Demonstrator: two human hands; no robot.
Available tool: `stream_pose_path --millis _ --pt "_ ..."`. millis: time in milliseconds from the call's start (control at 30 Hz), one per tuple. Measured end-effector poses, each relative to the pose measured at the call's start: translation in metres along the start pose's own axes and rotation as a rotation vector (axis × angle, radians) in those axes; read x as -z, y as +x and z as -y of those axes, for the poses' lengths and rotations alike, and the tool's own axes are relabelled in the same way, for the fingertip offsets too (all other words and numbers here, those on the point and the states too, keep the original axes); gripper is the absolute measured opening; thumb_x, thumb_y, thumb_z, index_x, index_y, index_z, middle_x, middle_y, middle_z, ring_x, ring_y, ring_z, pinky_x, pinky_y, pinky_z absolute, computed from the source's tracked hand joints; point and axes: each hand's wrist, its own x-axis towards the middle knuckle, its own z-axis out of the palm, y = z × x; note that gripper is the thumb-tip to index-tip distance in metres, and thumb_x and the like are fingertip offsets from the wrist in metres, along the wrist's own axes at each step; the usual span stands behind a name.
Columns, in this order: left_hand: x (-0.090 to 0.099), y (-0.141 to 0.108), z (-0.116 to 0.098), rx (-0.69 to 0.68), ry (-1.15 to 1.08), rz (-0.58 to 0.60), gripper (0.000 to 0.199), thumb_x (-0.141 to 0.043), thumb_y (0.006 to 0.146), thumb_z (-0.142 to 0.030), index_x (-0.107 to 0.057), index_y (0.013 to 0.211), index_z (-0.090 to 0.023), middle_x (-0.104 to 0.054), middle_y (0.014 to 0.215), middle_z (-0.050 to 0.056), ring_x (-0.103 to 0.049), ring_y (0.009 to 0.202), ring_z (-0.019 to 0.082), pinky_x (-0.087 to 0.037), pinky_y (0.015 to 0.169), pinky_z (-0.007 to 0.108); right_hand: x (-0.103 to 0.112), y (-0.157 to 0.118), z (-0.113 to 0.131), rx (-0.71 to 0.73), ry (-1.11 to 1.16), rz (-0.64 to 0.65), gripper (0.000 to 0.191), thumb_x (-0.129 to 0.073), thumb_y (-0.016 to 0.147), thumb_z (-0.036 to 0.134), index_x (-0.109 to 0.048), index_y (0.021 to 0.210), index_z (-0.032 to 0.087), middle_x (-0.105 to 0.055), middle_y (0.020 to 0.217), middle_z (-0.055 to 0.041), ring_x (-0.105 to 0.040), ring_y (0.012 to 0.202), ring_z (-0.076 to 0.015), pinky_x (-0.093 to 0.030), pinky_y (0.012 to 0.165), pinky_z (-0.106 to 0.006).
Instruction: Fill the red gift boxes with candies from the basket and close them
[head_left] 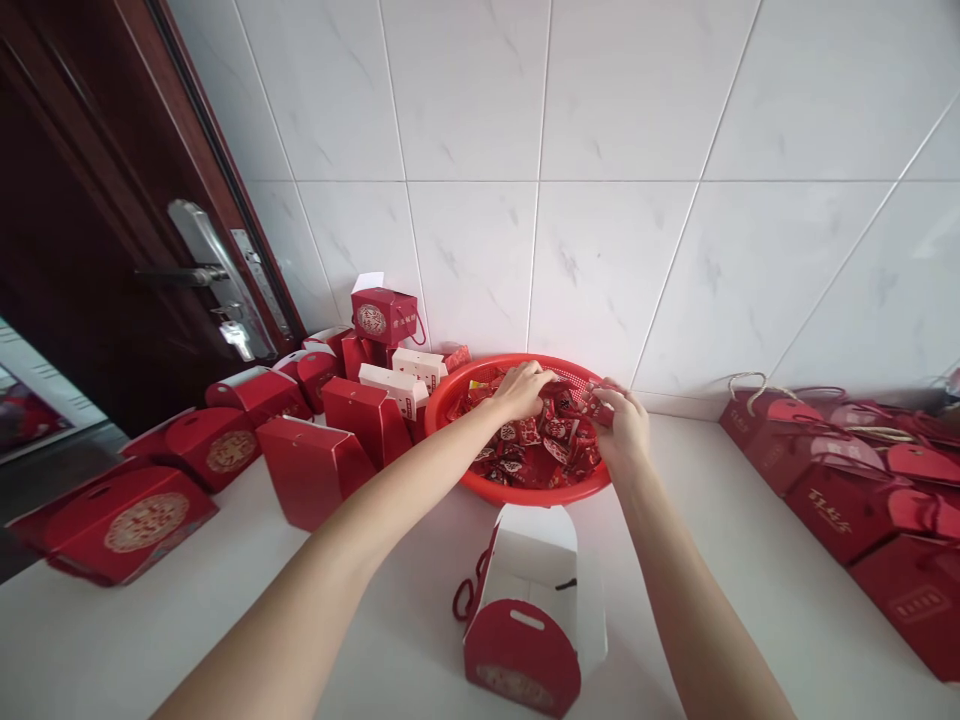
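A red plastic basket [517, 492] full of red-wrapped candies [556, 428] stands against the tiled wall. Over its back part, my left hand [523, 388] has its fingers curled down among the candies; what lies under the fingertips is hidden. At the basket's right rim, my right hand [624, 422] pinches a red-wrapped candy [597, 402] between thumb and fingers. Between my forearms, in front of the basket, an open red gift box [521, 655] shows its white inside. A dark red cord handle hangs on its left side, and a small dark piece shows inside.
Several closed red boxes [146, 525] and upright flat red cartons [311, 470] crowd the left of the white table [247, 590]. One red box [384, 315] sits on top of others. More red boxes with cords [832, 500] line the right. A dark wooden door [90, 150] is at left.
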Motion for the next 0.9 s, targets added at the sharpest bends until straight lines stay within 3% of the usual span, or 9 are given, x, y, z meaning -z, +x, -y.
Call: stream_pose_path --millis 100,200,300,400,533,633,733,900 --pt "-0.006 0.003 -0.004 -0.171 -0.027 -0.015 0.037 -0.056 0.083 -0.008 -0.074 0.113 -0.021 -0.071 0.118 0.007 -0.063 0.117 0.025 -0.048 0.106 0.036 0.001 0.002 -0.001 0.008 -0.009 -0.005 0.025 -0.068 0.056 0.011 -0.059 0.078 0.022 -0.068 0.065 0.0049 -0.061 0.051 -0.0128 -0.045 0.041 -0.021" --pt "-0.013 0.005 -0.01 -0.248 -0.051 0.128 0.03 -0.053 0.086 -0.012 -0.078 0.099 -0.023 -0.076 0.11 0.005 -0.068 0.106 0.023 -0.051 0.095 0.031 0.003 0.005 -0.003 0.028 -0.015 -0.006 0.024 -0.069 0.055 0.011 -0.057 0.073 0.021 -0.067 0.064 0.0043 -0.063 0.054 -0.0134 -0.047 0.044 -0.021" --pt "-0.016 0.006 -0.014 -0.207 -0.081 0.252 0.033 -0.05 0.087 -0.012 -0.079 0.099 -0.025 -0.078 0.109 0.001 -0.071 0.1 0.02 -0.052 0.087 0.027 0.005 0.01 -0.005 0.048 -0.017 0.011 0.023 -0.07 0.054 0.01 -0.057 0.07 0.02 -0.068 0.066 0.003 -0.064 0.058 -0.0136 -0.049 0.049 -0.022" --pt "-0.015 0.006 -0.015 -0.137 -0.074 0.303 0.035 -0.051 0.087 -0.014 -0.078 0.104 -0.029 -0.079 0.108 -0.002 -0.071 0.101 0.019 -0.051 0.094 0.027 0.007 0.013 -0.006 0.044 -0.014 0.028 0.021 -0.07 0.054 0.01 -0.059 0.07 0.019 -0.069 0.069 0.0015 -0.065 0.061 -0.0137 -0.051 0.052 -0.022" --pt "-0.011 0.008 -0.016 -0.069 -0.014 0.362 0.025 -0.06 0.087 -0.025 -0.077 0.105 -0.028 -0.078 0.112 0.002 -0.07 0.108 0.025 -0.052 0.098 0.035 0.007 0.011 -0.007 0.042 0.008 -0.007 0.02 -0.071 0.054 0.011 -0.059 0.068 0.02 -0.067 0.067 0.0027 -0.063 0.062 -0.0133 -0.052 0.052 -0.022" --pt "-0.01 0.009 -0.019 -0.027 0.027 0.404 0.032 -0.067 0.083 -0.032 -0.074 0.115 -0.029 -0.074 0.125 0.006 -0.068 0.113 0.029 -0.054 0.095 0.038 0.005 0.01 -0.007 0.037 0.022 -0.027 0.021 -0.07 0.054 0.011 -0.059 0.069 0.02 -0.065 0.064 0.0037 -0.062 0.06 -0.0129 -0.051 0.05 -0.022" --pt "-0.011 0.011 -0.023 -0.014 0.048 0.451 0.041 -0.067 0.082 -0.031 -0.071 0.123 -0.032 -0.072 0.129 0.006 -0.068 0.115 0.03 -0.055 0.096 0.04 0.004 0.009 -0.005 0.029 0.008 -0.017 0.021 -0.07 0.054 0.012 -0.057 0.069 0.021 -0.065 0.063 0.0039 -0.062 0.057 -0.0136 -0.05 0.048 -0.023" --pt "-0.015 0.018 -0.031 0.005 0.088 0.512 0.04 -0.071 0.077 -0.03 -0.074 0.117 -0.035 -0.073 0.127 0.007 -0.068 0.116 0.033 -0.053 0.1 0.049 0.003 0.008 -0.004 0.031 0.014 -0.02 0.02 -0.069 0.052 0.013 -0.058 0.067 0.021 -0.068 0.066 0.0026 -0.062 0.057 -0.013 -0.051 0.048 -0.023"
